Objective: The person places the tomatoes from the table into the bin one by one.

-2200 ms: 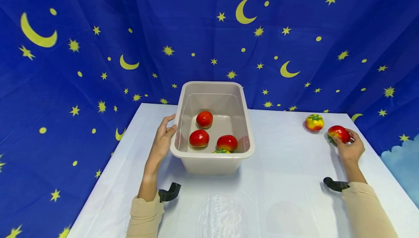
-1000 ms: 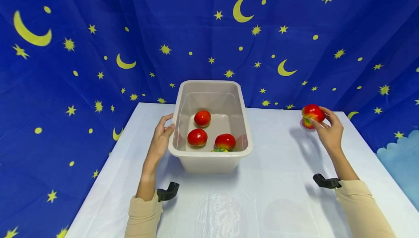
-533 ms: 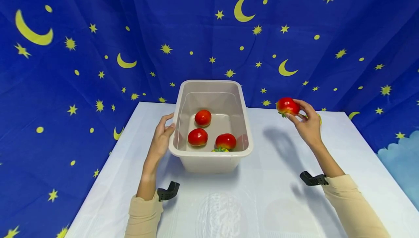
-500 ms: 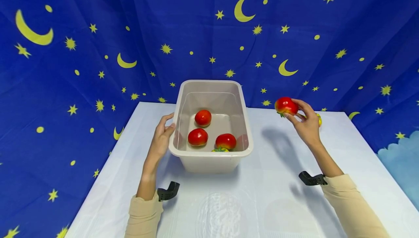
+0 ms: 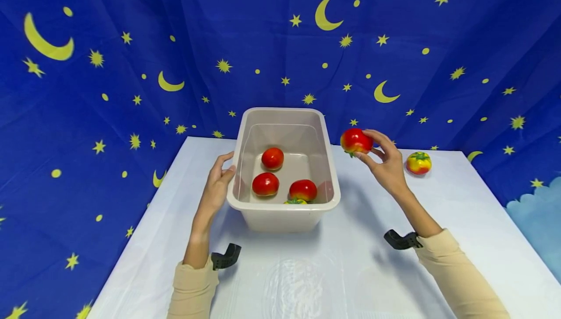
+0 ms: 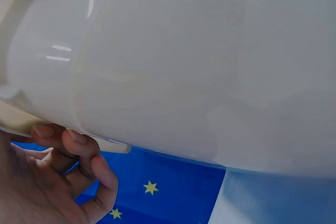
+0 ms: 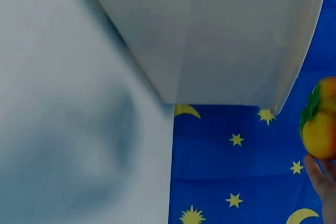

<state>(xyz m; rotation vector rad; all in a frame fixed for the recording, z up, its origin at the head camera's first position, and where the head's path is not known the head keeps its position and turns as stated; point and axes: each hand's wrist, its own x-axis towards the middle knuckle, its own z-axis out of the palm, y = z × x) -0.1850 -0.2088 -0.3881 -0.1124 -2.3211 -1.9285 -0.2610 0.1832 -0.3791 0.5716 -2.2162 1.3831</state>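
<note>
In the head view a grey-beige plastic bin (image 5: 280,219) stands on the table, several toy tomatoes inside. Red tomatoes (image 5: 272,159) show fully, and one with a yellow-green top (image 5: 295,201) is partly hidden by the front wall. My left hand (image 5: 214,190) grips the bin's left rim; the left wrist view shows its fingers (image 6: 79,137) curled beneath that rim. Raised to the right of the bin, my right hand (image 5: 385,165) pinches a red tomato (image 5: 356,141) between thumb and fingers. At the right wrist view's edge, this tomato (image 7: 321,121) shows a yellow side and green leaves.
A yellow-red toy tomato (image 5: 419,163) with a green top lies at the back right of the white table (image 5: 359,280). A blue cloth (image 5: 263,36) with yellow moons and stars hangs behind the table and along its sides.
My right hand has lifted the tomato from the right side of the table and carried it left, over the yellow-red one, close to the bin. My left hand stays at the rim.
</note>
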